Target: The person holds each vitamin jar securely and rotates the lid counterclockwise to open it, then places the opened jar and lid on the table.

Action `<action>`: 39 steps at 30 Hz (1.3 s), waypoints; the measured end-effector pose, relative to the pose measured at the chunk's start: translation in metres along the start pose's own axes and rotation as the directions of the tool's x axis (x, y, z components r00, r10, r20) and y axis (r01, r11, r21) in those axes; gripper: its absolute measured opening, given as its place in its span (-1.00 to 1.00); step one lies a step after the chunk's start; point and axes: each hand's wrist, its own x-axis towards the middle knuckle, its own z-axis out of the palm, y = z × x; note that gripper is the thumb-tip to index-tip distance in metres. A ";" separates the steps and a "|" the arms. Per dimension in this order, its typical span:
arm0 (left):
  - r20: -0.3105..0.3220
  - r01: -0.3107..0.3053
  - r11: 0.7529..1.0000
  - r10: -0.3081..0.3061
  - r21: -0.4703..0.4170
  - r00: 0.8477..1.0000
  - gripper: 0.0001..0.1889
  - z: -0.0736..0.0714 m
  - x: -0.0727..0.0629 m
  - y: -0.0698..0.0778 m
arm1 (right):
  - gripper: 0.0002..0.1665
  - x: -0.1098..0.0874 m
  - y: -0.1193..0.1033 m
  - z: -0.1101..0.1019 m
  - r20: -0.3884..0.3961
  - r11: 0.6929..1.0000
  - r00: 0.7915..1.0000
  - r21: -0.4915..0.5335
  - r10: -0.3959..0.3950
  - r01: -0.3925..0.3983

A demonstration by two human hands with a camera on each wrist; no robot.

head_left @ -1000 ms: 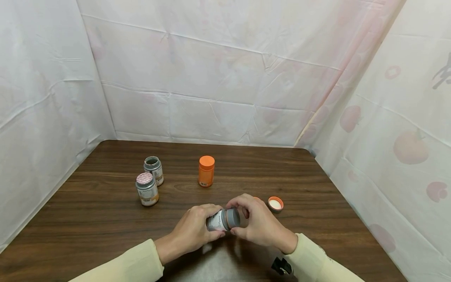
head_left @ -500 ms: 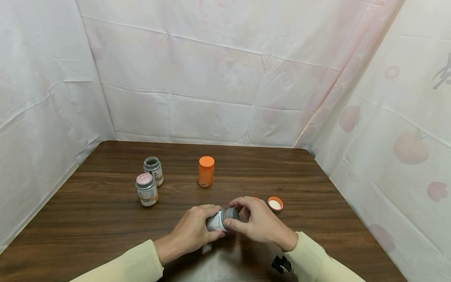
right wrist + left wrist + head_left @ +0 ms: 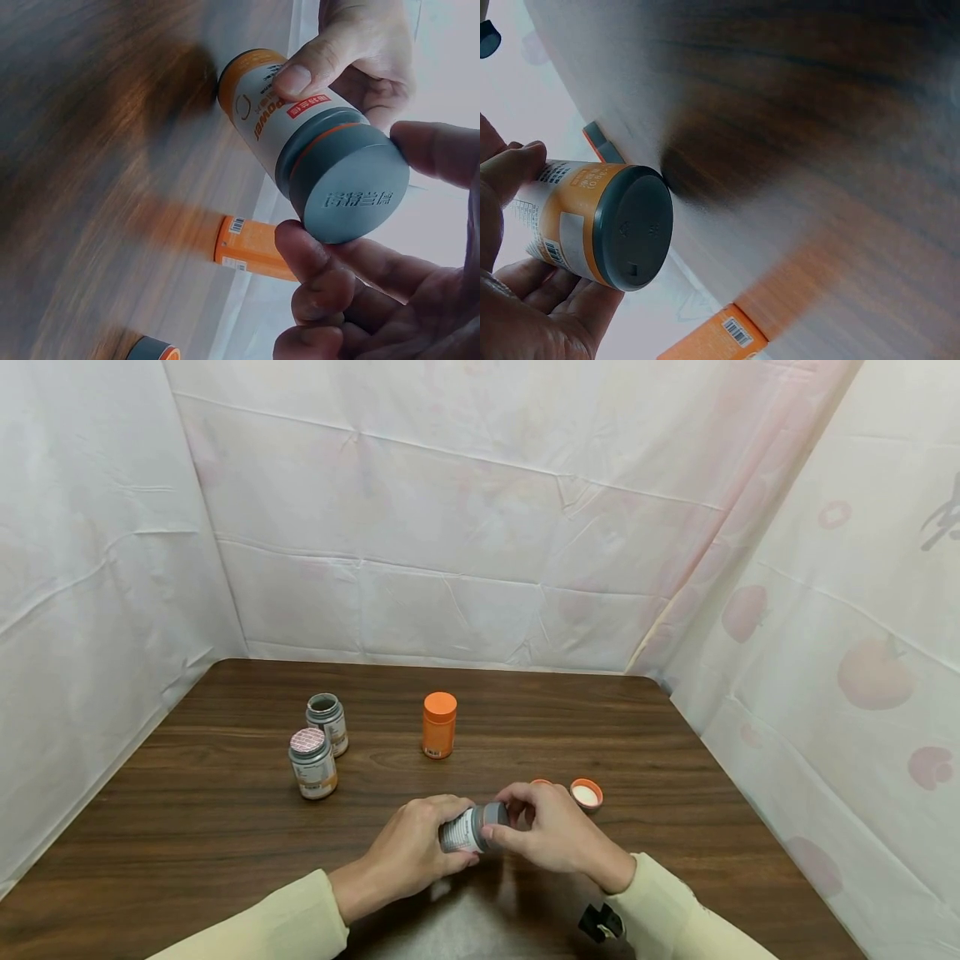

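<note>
My left hand (image 3: 412, 839) grips a small grey pill bottle (image 3: 459, 832) with a white and orange label, tilted above the table. In the left wrist view the bottle's dark base (image 3: 637, 229) faces the camera. On the bottle's mouth sits a grey screw cap (image 3: 356, 187), with a thin orange line showing at its lower edge. My right hand (image 3: 558, 835) pinches this cap between thumb and fingertips on opposite sides of its rim. The left thumb (image 3: 304, 71) presses along the label. The bottle's inside is hidden.
A capped orange bottle (image 3: 438, 731) stands mid-table. At the left are an open grey jar (image 3: 330, 727) and another grey jar (image 3: 313, 768) with a patterned seal. One upturned cap (image 3: 587, 793) lies beyond my right hand; a second cap (image 3: 541, 782) is partly hidden by it.
My right thumb has moved up from below the cap onto its side, and the right fingers have shifted around the rim. The cap's orange line looks thinner. The left hand stays in place.
</note>
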 end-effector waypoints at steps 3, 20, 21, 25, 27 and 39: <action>-0.003 -0.001 1.000 0.001 0.000 1.000 -0.57 -0.001 0.000 0.000 | -0.67 -0.002 -0.001 -0.002 -0.011 1.000 1.000 -0.012 -0.023 0.023; -0.033 -0.002 1.000 0.003 0.026 0.999 -0.55 -0.001 0.001 -0.001 | -0.57 -0.008 0.001 -0.009 -0.029 0.999 1.000 0.041 -0.012 0.013; -0.036 -0.001 1.000 0.002 0.029 0.999 -0.55 -0.001 0.001 -0.001 | -0.57 -0.008 0.001 -0.009 -0.033 0.999 0.999 0.041 -0.009 0.010; -0.043 0.002 0.999 0.000 0.035 0.999 -0.54 -0.001 0.001 -0.001 | -0.55 -0.010 0.003 -0.010 -0.049 0.999 0.999 0.052 -0.012 0.015; -0.046 0.003 0.999 -0.002 0.035 0.999 -0.54 -0.002 0.001 -0.001 | -0.54 -0.010 0.003 -0.010 -0.054 0.998 0.998 0.057 -0.019 0.022; -0.061 0.009 0.999 -0.007 0.034 0.998 -0.53 -0.003 0.001 -0.002 | -0.50 -0.013 0.006 -0.012 -0.062 0.998 0.998 0.054 -0.030 0.033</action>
